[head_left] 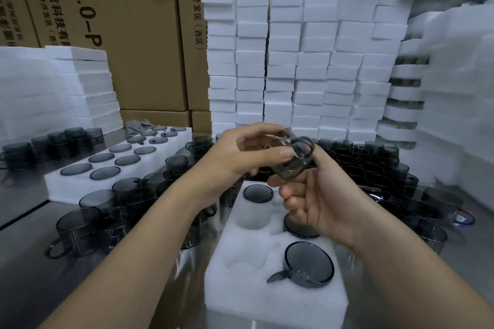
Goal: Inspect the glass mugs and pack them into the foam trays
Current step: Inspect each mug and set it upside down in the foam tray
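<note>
Inspection is in hand on one glass mug [294, 160], smoked grey, which I hold raised over the far end of the near foam tray [254, 291] and clear of it. My left hand [248, 152] grips it from the side, with thumb and fingers [280, 153] curled round the body. My right hand [320, 195] supports it from below, thumb up by the handle and forefinger under the base, while the other fingers are curled in and hold nothing. This mug is therefore checked or being checked, but not packed. In the near tray I count three seated mugs [308, 264]: one at the far left and two down the right side. Two pockets on the left side show bare foam, and the far right pocket is hidden behind my right hand. I judge this tray roughly half filled. A second tray [61, 187], to the left on the counter [26, 262], appears fully loaded, with a dark mug in every pocket I can see. Much is left to do: loose mugs [80, 224] crowd the counter to my left and in a dense block at the far right, and tall stacks of foam trays [294, 61] stand behind against cardboard cartons [133, 35].
</note>
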`<move>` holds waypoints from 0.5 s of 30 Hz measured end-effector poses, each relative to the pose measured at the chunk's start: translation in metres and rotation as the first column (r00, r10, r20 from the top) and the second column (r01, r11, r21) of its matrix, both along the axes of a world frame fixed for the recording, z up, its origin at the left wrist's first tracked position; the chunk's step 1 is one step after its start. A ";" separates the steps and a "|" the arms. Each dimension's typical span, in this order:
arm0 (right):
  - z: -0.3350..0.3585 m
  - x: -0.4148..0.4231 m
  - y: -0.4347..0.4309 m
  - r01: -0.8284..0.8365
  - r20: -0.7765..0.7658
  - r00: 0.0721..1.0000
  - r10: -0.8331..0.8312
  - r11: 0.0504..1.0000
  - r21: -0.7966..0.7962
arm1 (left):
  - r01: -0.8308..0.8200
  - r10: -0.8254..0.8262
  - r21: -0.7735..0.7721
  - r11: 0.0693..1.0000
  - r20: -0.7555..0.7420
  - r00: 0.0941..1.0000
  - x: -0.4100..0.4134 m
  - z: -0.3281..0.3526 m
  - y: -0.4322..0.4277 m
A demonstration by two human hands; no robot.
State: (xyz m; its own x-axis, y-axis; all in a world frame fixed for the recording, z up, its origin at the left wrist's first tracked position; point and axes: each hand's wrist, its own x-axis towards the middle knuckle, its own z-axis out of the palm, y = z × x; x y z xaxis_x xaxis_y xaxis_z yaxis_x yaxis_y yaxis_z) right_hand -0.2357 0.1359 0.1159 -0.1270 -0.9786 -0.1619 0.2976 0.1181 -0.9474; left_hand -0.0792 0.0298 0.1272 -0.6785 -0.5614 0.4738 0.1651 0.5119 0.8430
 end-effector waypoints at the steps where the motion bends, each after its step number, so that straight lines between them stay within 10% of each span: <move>1: -0.001 -0.002 -0.001 0.071 -0.070 0.995 -0.072 0.997 -0.023 | -0.057 0.057 -0.037 0.998 0.016 0.998 0.003 0.001 -0.003; 6: -0.004 -0.017 -0.006 0.355 -0.227 0.893 -0.389 0.918 -0.178 | -0.310 0.494 -0.506 0.805 0.282 0.823 0.017 -0.005 -0.018; 15: -0.005 -0.024 -0.005 0.386 -0.177 0.892 -0.417 0.904 -0.183 | -0.140 0.413 -0.464 0.875 0.561 0.718 0.015 -0.005 -0.007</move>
